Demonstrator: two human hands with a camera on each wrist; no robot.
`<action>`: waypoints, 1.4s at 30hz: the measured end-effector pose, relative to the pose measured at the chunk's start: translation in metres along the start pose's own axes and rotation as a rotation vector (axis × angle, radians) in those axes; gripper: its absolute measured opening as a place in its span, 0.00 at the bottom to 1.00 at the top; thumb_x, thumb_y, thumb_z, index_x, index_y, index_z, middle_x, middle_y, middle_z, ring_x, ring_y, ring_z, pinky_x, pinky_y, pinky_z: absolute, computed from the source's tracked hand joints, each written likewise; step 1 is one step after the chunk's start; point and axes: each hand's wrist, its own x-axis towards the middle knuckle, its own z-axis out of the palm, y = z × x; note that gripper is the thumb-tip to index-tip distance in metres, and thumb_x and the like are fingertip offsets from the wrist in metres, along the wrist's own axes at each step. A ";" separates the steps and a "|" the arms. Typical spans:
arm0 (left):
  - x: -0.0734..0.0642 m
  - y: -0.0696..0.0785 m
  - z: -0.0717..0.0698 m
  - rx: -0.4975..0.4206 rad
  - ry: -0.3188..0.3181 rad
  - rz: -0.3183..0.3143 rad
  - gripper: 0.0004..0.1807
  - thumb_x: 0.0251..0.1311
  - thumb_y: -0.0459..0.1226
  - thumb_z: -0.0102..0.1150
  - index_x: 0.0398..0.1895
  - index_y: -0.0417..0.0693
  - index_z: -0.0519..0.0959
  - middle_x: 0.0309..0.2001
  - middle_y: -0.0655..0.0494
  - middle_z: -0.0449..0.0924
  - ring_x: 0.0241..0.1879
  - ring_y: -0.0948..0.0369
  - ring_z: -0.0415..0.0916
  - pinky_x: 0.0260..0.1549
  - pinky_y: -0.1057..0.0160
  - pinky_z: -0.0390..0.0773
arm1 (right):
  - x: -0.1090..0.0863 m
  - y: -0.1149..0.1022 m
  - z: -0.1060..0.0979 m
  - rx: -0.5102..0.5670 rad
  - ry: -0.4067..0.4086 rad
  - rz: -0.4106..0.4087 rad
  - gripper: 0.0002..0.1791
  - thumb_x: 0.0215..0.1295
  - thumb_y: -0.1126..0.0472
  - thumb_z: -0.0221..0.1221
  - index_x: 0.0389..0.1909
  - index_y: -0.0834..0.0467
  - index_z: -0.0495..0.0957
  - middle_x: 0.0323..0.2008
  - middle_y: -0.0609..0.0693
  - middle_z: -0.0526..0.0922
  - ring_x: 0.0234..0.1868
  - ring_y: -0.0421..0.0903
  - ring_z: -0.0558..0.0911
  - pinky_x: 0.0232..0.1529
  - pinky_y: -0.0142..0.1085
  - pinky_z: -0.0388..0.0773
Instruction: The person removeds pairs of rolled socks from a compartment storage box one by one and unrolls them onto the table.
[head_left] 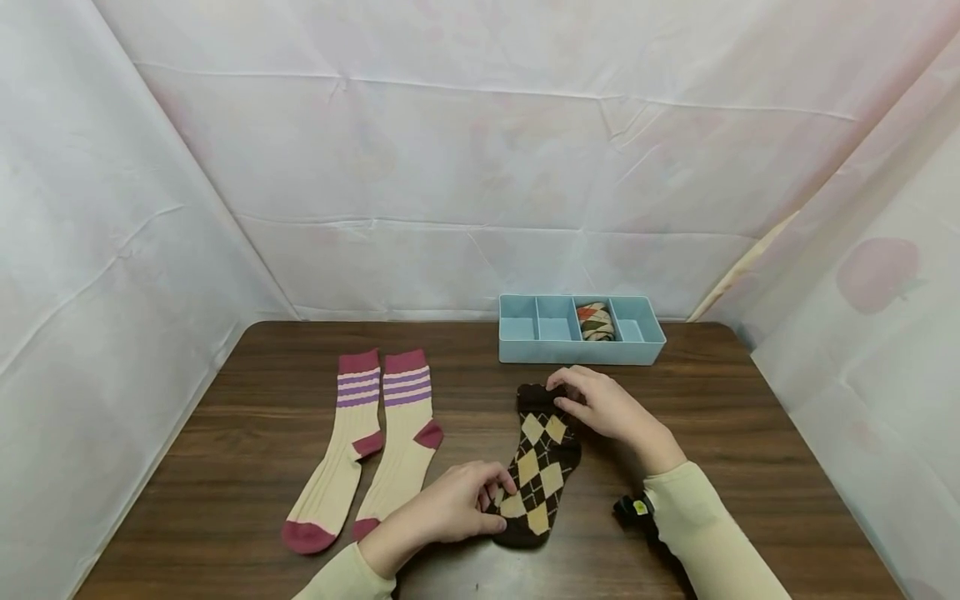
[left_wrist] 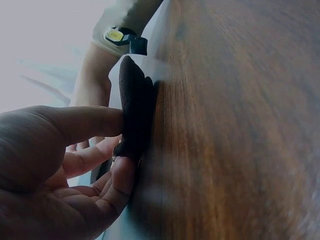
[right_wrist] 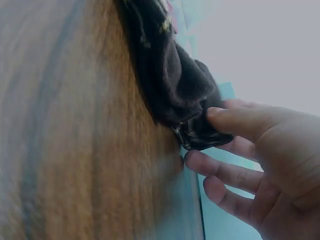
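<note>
A dark brown argyle sock with tan diamonds lies lengthwise in front of me, cuff away and toe near. My left hand holds its toe end from the left; the left wrist view has the thumb and fingertips against the dark toe, which shows more than one layer. At the far end, my right hand pinches the dark cuff between thumb and fingers, while its other fingers stay loosely bent. Whether a second sock lies underneath, I cannot tell.
Two cream socks with maroon toes and purple stripes lie side by side at left. Behind the argyle sock stands a light blue divided box; a rolled argyle sock sits in its third compartment from the left. Fabric hangs behind the table.
</note>
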 end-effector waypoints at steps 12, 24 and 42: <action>0.001 0.000 -0.001 0.003 0.000 0.010 0.20 0.55 0.34 0.83 0.48 0.55 0.84 0.35 0.64 0.76 0.32 0.71 0.75 0.37 0.69 0.77 | -0.001 0.001 -0.006 -0.002 -0.107 -0.030 0.19 0.72 0.64 0.72 0.62 0.59 0.87 0.64 0.58 0.80 0.64 0.58 0.81 0.63 0.57 0.79; 0.000 0.002 -0.001 0.002 0.005 0.023 0.21 0.54 0.33 0.84 0.48 0.54 0.84 0.36 0.63 0.77 0.33 0.71 0.75 0.36 0.69 0.77 | -0.002 0.003 -0.003 0.014 -0.121 0.003 0.20 0.72 0.62 0.73 0.63 0.58 0.86 0.62 0.55 0.82 0.63 0.57 0.82 0.63 0.57 0.79; -0.001 0.001 -0.001 -0.030 -0.002 0.002 0.21 0.54 0.33 0.84 0.48 0.55 0.84 0.35 0.64 0.77 0.33 0.70 0.75 0.37 0.68 0.77 | 0.000 0.005 -0.001 0.018 -0.127 0.011 0.18 0.75 0.61 0.70 0.63 0.56 0.84 0.63 0.53 0.82 0.62 0.53 0.82 0.63 0.54 0.79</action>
